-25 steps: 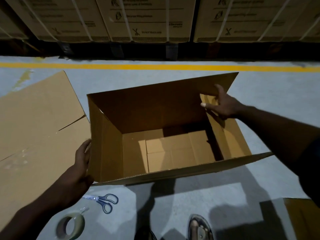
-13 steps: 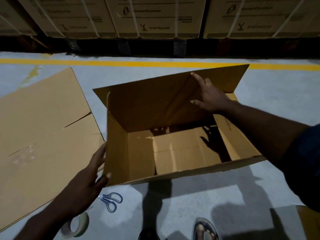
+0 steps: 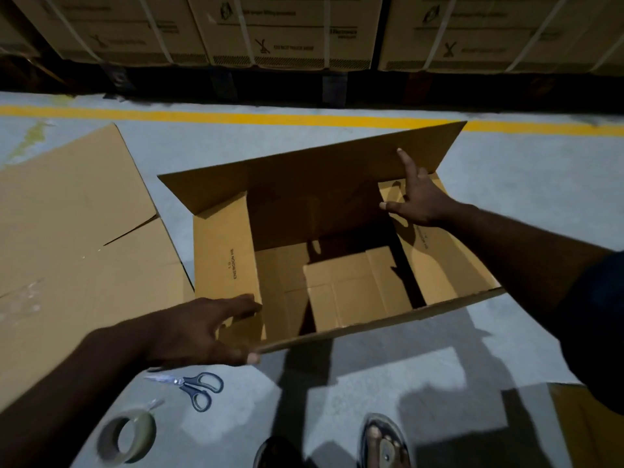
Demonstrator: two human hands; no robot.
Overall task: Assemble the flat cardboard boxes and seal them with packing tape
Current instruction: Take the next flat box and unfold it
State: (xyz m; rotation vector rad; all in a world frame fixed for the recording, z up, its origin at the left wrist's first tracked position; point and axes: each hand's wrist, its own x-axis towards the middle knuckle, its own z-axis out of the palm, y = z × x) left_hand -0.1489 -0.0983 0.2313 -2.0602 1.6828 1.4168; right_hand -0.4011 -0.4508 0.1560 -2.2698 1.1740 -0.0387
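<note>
Since half a second ago the left side flap has folded in over the opening, and the left hand has shifted from outside the box wall onto that flap's near end. Open cardboard box stands on the grey floor, centre of view, top open, bottom flaps folded shut inside. Left hand: fingers spread and flat, pressing on the left side flap, thumb at the near rim of the box; not closed round anything. Right hand: open, fingers splayed, index fingertip touching the inner face of the far long flap, which stands tilted up and back; palm hovers over the right side flap; no grasp. Print on both side flaps, small; the left one appears to read "ENERGION HS". Near long flap seen only edge-on. Flat cardboard sheet lies on the floor to the left, its right edge just beside the box. Scissors with dark handles lie on the floor near the left wrist, closed. Roll of packing tape lies nearer still, left of centre, apart from the scissors. Sandalled foot at the near edge. Yellow floor line runs across beyond the box; strapped cartons stacked behind it.
</note>
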